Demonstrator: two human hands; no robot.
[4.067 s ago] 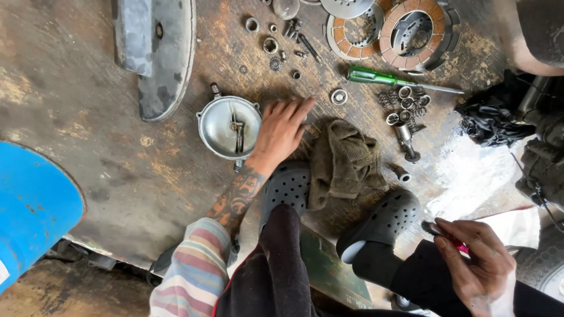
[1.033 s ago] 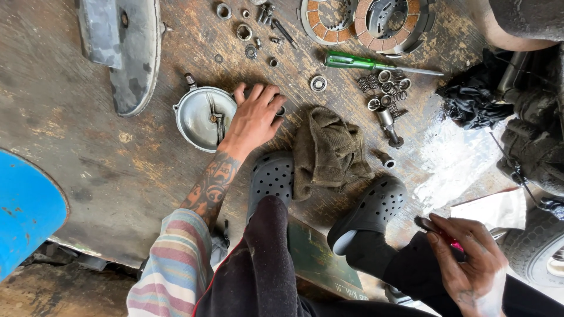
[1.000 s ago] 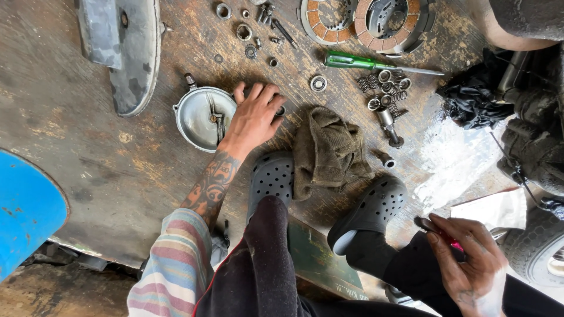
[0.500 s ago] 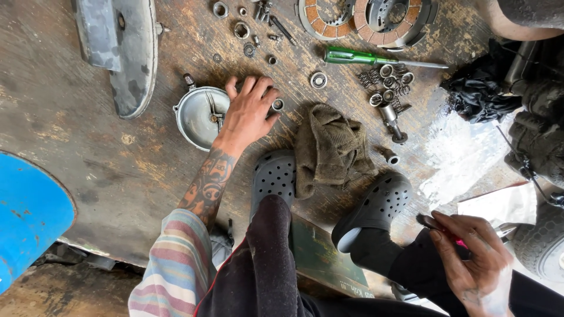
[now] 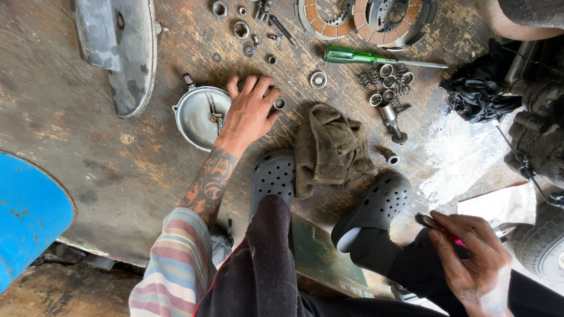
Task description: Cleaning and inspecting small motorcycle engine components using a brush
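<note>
My left hand (image 5: 249, 111) rests flat on the stained wooden board, fingers spread, its palm against the edge of a round metal cover (image 5: 197, 117). A small metal ring (image 5: 279, 104) lies beside its fingertips. My right hand (image 5: 467, 258) is low at the right by my knee, fingers curled around a small dark tool with a pink part (image 5: 440, 229). A brown rag (image 5: 329, 147) lies between the hands, next to my grey clogs (image 5: 273, 176).
A green-handled screwdriver (image 5: 364, 57), springs and small bushings (image 5: 390, 88), clutch plates (image 5: 370, 17) and loose nuts (image 5: 241, 29) are scattered at the top. A grey metal panel (image 5: 120, 53) lies top left, a blue drum (image 5: 26, 217) at the left, black cloth (image 5: 476, 94) right.
My left hand has slid slightly up the board beside the round cover. My right hand stays near the knee with the small tool. The view shifted a little.
</note>
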